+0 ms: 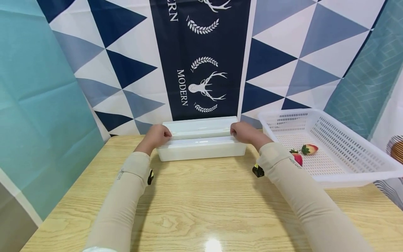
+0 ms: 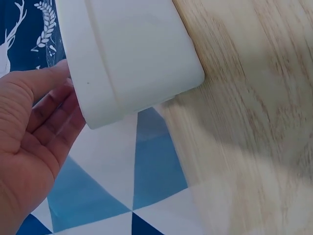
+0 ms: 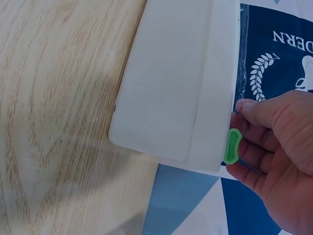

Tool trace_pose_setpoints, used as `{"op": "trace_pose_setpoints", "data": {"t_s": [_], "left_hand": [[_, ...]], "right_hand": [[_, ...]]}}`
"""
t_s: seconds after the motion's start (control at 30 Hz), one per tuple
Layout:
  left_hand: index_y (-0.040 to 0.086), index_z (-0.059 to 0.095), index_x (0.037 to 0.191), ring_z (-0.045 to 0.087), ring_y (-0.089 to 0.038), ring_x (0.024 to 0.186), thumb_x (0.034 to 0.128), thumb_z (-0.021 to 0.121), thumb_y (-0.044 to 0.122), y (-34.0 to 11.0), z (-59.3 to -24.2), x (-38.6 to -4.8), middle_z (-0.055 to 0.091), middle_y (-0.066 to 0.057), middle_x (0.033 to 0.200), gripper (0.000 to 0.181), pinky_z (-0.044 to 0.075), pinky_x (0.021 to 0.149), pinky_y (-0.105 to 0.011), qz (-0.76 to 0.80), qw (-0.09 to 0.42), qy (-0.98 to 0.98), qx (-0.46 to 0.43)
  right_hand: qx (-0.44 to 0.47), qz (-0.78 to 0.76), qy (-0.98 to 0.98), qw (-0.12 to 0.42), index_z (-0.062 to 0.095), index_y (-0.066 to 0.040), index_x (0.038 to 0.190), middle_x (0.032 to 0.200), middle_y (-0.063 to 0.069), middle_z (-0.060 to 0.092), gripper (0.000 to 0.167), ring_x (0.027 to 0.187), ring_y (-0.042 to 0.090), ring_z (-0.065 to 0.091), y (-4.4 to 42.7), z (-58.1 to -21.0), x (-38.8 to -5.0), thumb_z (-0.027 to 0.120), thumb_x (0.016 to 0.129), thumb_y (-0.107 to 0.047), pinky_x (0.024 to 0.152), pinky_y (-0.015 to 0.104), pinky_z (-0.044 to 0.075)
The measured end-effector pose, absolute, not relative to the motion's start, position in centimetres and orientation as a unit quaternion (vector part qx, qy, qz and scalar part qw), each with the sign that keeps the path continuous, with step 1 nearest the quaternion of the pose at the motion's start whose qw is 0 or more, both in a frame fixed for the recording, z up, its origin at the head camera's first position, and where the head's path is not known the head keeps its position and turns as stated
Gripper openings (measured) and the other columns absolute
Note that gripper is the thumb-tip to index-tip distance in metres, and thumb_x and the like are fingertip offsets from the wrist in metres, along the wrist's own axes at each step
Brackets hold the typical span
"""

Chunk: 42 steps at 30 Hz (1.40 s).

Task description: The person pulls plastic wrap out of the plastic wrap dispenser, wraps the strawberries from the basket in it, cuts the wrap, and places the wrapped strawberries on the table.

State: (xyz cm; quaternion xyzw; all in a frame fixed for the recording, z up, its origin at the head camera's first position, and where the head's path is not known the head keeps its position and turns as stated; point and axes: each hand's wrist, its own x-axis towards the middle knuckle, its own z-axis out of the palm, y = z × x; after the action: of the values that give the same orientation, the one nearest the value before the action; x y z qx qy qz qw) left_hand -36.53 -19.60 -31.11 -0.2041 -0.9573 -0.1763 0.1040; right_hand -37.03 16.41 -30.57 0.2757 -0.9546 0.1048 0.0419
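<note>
A long white box stands at the table's back edge. My left hand grips its left end at the upper edge, while my right hand grips the right end. In the left wrist view, thumb and fingers of the left hand bend round the rim of the box. A green clip shows between the box and the fingers of the right hand in the right wrist view. Whether the fingertips hold a lid or only the rim, I cannot tell.
At the right, a white perforated basket holds a red-and-yellow strawberry and a red strawberry, partly hidden by the basket's edge and my sleeve. A patterned cloth hangs behind the wooden table. A round brown object is at the far right.
</note>
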Motion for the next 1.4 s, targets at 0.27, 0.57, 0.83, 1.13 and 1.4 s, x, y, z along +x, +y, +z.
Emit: {"op": "trace_pose_setpoints", "data": {"t_s": [0.27, 0.57, 0.83, 1.13, 1.4], "left_hand": [[0.005, 0.068, 0.072, 0.059, -0.023, 0.074, 0.081, 0.073, 0.005, -20.0, -31.3, -36.6, 0.066, -0.005, 0.072, 0.01, 0.05, 0.077, -0.039, -0.221, 0.109, -0.951, -0.185], [0.005, 0.066, 0.071, 0.056, -0.022, 0.07, 0.0817, 0.073, 0.001, -19.9, -32.1, -37.2, 0.064, -0.004, 0.068, 0.013, 0.047, 0.069, -0.034, -0.261, 0.146, -0.94, -0.162], [0.005, 0.065, 0.073, 0.056, -0.024, 0.072, 0.0835, 0.07, 0.0, -19.0, -32.2, -37.2, 0.064, -0.007, 0.072, 0.012, 0.048, 0.07, -0.036, -0.253, 0.188, -0.941, -0.127], [0.004, 0.065, 0.077, 0.06, -0.028, 0.077, 0.0875, 0.068, 0.002, -18.5, -31.6, -37.4, 0.066, -0.011, 0.077, 0.011, 0.051, 0.075, -0.04, -0.256, 0.226, -0.935, -0.094], [0.004, 0.068, 0.078, 0.063, -0.029, 0.078, 0.087, 0.068, 0.001, -18.6, -31.4, -37.1, 0.069, -0.011, 0.079, 0.009, 0.052, 0.077, -0.041, -0.252, 0.258, -0.928, -0.096]], "right_hand": [[0.256, 0.11, -0.96, 0.028, 0.064, 0.002, 0.095, 0.088, 0.011, 0.064, 0.008, 0.082, 0.027, 0.058, 16.2, -30.2, -37.1, 0.061, 0.089, -0.003, 0.08, 0.043, 0.049], [0.221, 0.09, -0.969, 0.069, 0.069, -0.002, 0.096, 0.094, 0.012, 0.068, 0.017, 0.09, 0.03, 0.062, 16.0, -30.2, -37.2, 0.054, 0.09, 0.005, 0.083, 0.044, 0.051], [0.225, 0.136, -0.958, 0.116, 0.069, 0.001, 0.091, 0.089, 0.014, 0.068, 0.014, 0.087, 0.031, 0.061, 16.4, -30.8, -38.2, 0.056, 0.089, 0.007, 0.082, 0.045, 0.05], [0.192, 0.155, -0.961, 0.122, 0.069, 0.002, 0.097, 0.095, 0.016, 0.066, 0.016, 0.089, 0.031, 0.059, 16.1, -29.7, -38.6, 0.055, 0.091, 0.008, 0.085, 0.045, 0.05], [0.192, 0.148, -0.958, 0.154, 0.07, 0.003, 0.099, 0.095, 0.018, 0.066, 0.016, 0.09, 0.033, 0.061, 16.1, -29.0, -38.3, 0.056, 0.091, 0.007, 0.086, 0.046, 0.051]]}}
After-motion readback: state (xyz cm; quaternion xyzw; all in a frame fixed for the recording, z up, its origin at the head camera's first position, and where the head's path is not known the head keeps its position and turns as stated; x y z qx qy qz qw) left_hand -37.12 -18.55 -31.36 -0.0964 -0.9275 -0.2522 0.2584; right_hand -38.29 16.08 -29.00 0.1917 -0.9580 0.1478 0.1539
